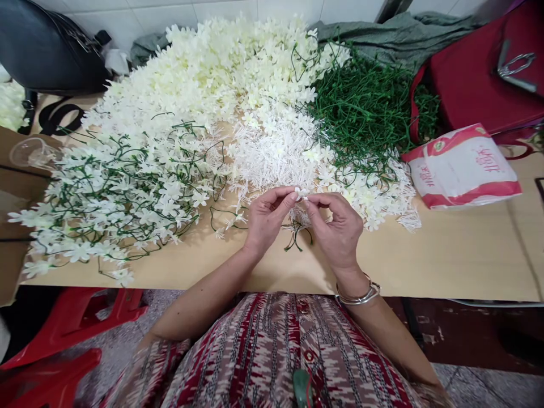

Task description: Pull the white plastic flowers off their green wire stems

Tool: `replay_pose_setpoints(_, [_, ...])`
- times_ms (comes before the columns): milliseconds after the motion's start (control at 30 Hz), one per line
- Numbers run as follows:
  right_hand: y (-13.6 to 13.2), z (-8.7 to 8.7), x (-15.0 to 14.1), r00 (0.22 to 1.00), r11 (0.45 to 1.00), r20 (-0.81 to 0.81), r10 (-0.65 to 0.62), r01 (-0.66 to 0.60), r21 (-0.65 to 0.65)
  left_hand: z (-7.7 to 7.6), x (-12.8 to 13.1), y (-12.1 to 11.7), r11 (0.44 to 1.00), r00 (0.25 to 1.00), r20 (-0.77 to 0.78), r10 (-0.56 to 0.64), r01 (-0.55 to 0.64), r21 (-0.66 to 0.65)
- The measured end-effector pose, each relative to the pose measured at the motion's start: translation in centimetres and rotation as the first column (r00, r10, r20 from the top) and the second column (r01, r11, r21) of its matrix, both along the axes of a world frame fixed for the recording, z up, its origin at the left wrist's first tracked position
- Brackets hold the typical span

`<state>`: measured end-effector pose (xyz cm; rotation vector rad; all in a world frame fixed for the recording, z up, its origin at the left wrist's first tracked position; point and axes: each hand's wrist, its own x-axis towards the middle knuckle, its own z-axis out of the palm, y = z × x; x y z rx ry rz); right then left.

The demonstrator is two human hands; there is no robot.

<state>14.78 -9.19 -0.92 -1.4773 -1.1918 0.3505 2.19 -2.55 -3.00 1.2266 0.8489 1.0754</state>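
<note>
My left hand [267, 218] and my right hand [338, 229] meet above the table, each pinching with thumb and forefinger. Between their fingertips is a small white artificial flower [300, 194], partly covered by the fingers. Just beyond them lies a heap of thin white stamen pieces [272, 153]. A few green stems [298, 241] lie on the table below the hands. To the left spreads a pile of white flowers on green stems [136, 192]. Loose cream-white blossoms [204, 73] are heaped at the back, and bare green stems [365, 107] form a mound at the right.
A pink and white tissue pack [465, 167] and a red bag [484, 68] are at the right. A black bag [51, 48] stands back left, above a cardboard box [19, 215]. Red stools [76, 323] are below the table's front edge. Grey-green cloth [395, 37] lies along the wall.
</note>
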Motion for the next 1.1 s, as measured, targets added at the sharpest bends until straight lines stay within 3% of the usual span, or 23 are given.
replay_pose_setpoints(100, [0.1, -0.1, 0.1, 1.000, 0.998, -0.019, -0.014, 0.013, -0.065, 0.2, -0.1, -0.2, 0.999, 0.999, -0.033, -0.002, 0.003, 0.046])
replay_pose_setpoints(167, [0.2, -0.2, 0.1, 0.998, 0.995, -0.058, -0.034, 0.028, -0.097, 0.4, -0.2, -0.3, 0.989, 0.996, -0.088, 0.000, 0.013, 0.149])
replay_pose_setpoints(300, [0.2, -0.2, 0.1, 0.982, 0.986, -0.180, -0.062, 0.031, -0.166, 1.2, -0.4, -0.5, 0.899, 0.956, -0.291, 0.044, 0.089, 0.429])
replay_pose_setpoints(433, [0.3, -0.1, 0.1, 0.947, 0.974, -0.312, -0.076, 0.004, -0.225, 1.5, -0.5, -0.6, 0.819, 0.912, -0.396, 0.110, 0.143, 0.556])
replay_pose_setpoints(667, [0.6, -0.7, 1.1, 0.763, 0.966, -0.646, 0.030, -0.189, -0.178, 1.4, -0.5, -0.7, 0.703, 0.911, -0.379, 0.164, 0.162, 0.693])
replay_pose_setpoints(767, [0.6, -0.8, 1.5, 0.789, 0.967, -0.613, 0.051, -0.194, -0.168, 1.5, -0.4, -0.6, 0.711, 0.926, -0.343, 0.157, 0.134, 0.690])
replay_pose_setpoints(933, [0.6, -0.3, 1.4, 0.936, 0.996, -0.341, 0.083, -0.086, 0.005, 1.5, -0.3, -0.4, 0.827, 0.977, -0.213, 0.022, 0.102, 0.554])
replay_pose_setpoints(1100, [0.8, -0.7, 1.2, 0.888, 0.992, -0.443, 0.125, -0.096, 0.086, 1.1, -0.1, -0.6, 0.882, 0.991, -0.105, -0.078, 0.118, 0.456])
